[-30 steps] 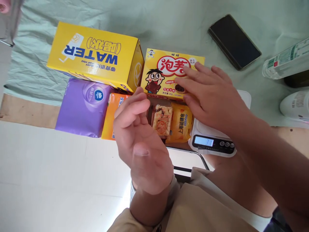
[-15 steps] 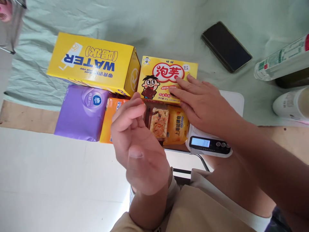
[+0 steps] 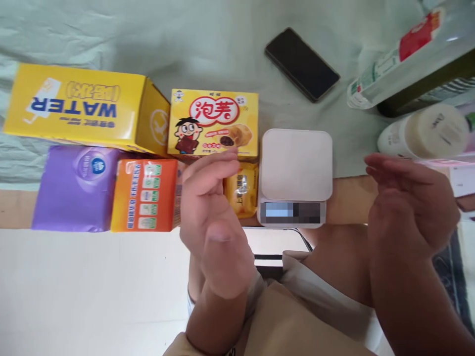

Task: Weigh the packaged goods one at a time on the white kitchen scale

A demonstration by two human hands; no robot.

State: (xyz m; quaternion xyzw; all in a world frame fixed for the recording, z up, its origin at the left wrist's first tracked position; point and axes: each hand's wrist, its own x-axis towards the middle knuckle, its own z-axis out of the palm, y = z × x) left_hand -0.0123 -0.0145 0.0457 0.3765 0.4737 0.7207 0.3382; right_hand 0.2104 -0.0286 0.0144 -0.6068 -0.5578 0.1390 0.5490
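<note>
My left hand (image 3: 215, 222) hovers palm up with nothing in it, its fingers loosely bent and apart from the thumb. It covers part of a yellow soap packet (image 3: 243, 190) and whatever lies left of that. Behind it stands a yellow puff snack box (image 3: 215, 121). A white kitchen scale (image 3: 297, 163) with a bare platform sits to the right of the box; its display is blurred out. Off to the right, my right hand (image 3: 411, 202) is raised and holds nothing, fingers stretched out. It is nearest to a white lidded bottle (image 3: 423, 131).
On the left are a yellow WATER box (image 3: 77, 106), a purple tissue pack (image 3: 76, 190) and an orange box (image 3: 146, 195). A black phone (image 3: 302, 64) lies on the green cloth (image 3: 222, 39). Large bottles (image 3: 389, 69) lie at the right.
My right hand has left the puff snack box and swung right past the scale, towards the bottles. My left hand stays raised. The whole view has shifted rightward.
</note>
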